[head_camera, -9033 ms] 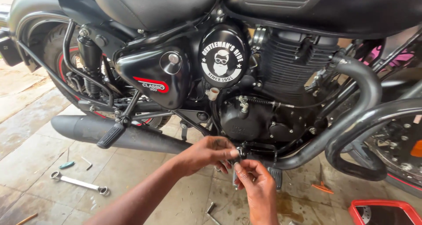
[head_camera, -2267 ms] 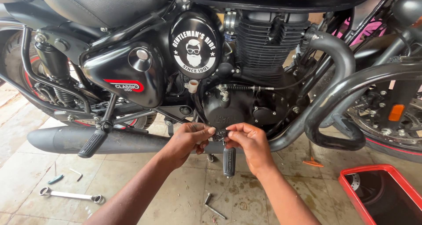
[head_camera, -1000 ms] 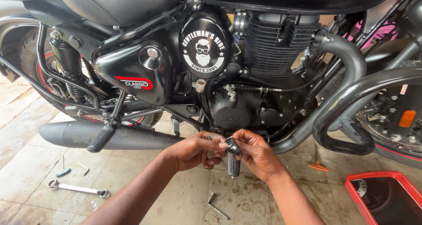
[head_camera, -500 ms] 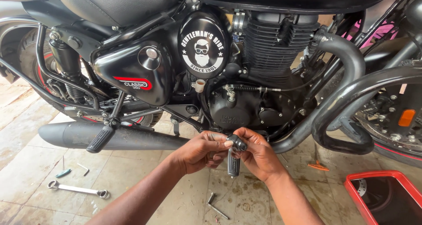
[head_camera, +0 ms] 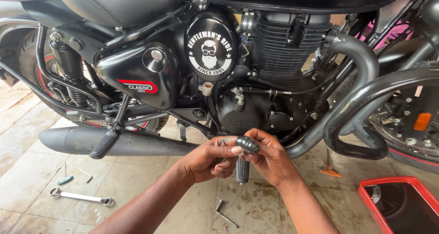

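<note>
Both hands have barely shifted since half a second ago: the left hand (head_camera: 211, 158) and right hand (head_camera: 270, 157) each keep a closed grip on the footrest (head_camera: 243, 161), seemingly steadying it below the motorcycle's engine (head_camera: 256, 115), above the floor (head_camera: 151, 183).

Motorcycle repair workshop, black motorcycle (head_camera: 256, 69) on stained tiled floor (head_camera: 27, 179), spanner (head_camera: 81, 197) lying loose, red tray (head_camera: 388, 188)

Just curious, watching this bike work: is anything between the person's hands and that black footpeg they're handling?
Nothing visible is. The left hand and right hand both touch the black footpeg directly, fingers closed around its top end, below the engine. Its lower part hangs free above the floor.
</note>
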